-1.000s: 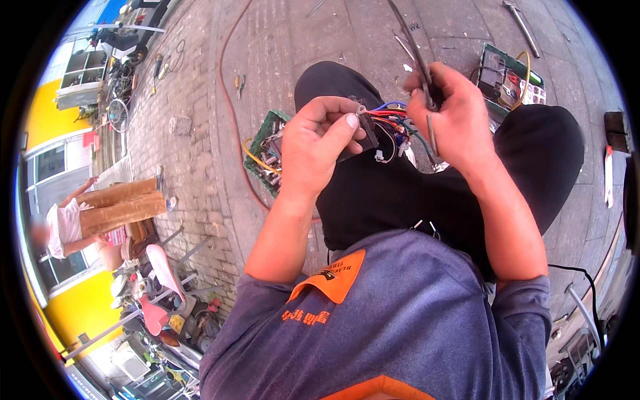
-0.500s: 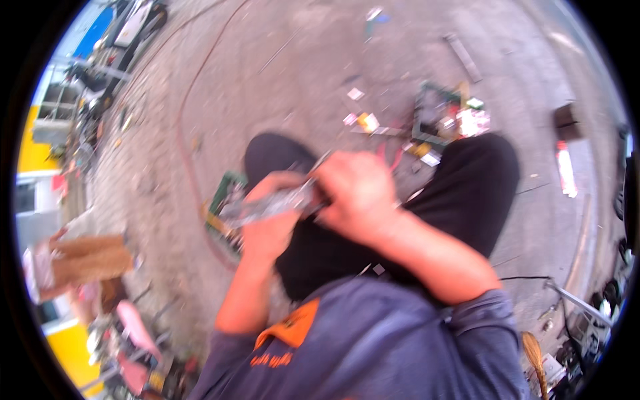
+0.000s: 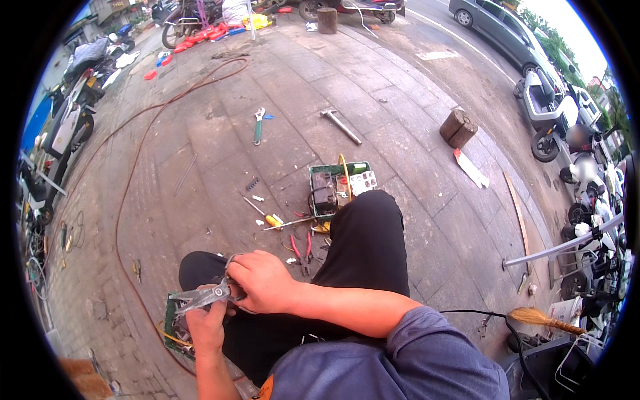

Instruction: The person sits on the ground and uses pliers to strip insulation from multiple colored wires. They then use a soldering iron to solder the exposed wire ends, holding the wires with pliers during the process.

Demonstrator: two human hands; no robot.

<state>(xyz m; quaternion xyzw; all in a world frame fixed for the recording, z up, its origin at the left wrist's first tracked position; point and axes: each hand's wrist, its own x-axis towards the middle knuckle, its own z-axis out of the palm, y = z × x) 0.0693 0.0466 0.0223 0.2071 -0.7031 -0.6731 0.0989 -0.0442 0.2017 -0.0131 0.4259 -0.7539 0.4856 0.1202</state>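
Note:
My right hand (image 3: 260,283) is closed round the handles of grey metal shears (image 3: 219,292), near the bottom centre in front of my lap. The shears' blades point left, over the fingers of my left hand (image 3: 205,325). My left hand is closed; what it holds is hidden behind the shears and its own fingers. Just left of that hand, partly covered, a green crate (image 3: 170,312) of small parts and a yellow cable rests on the paving beside my leg.
A second green crate (image 3: 312,199), red-handled pliers (image 3: 294,248), a screwdriver (image 3: 272,220), a wrench (image 3: 259,127) and a hammer (image 3: 343,130) lie ahead. Also around are a hose (image 3: 137,160), a wood block (image 3: 459,127), a broom (image 3: 533,316), parked scooters (image 3: 553,113) and a grey car (image 3: 493,30).
The view has swung up toward the street. My right hand, earlier round a long dark item, now grips shears across my left hand. The coloured wires seen earlier are hidden.

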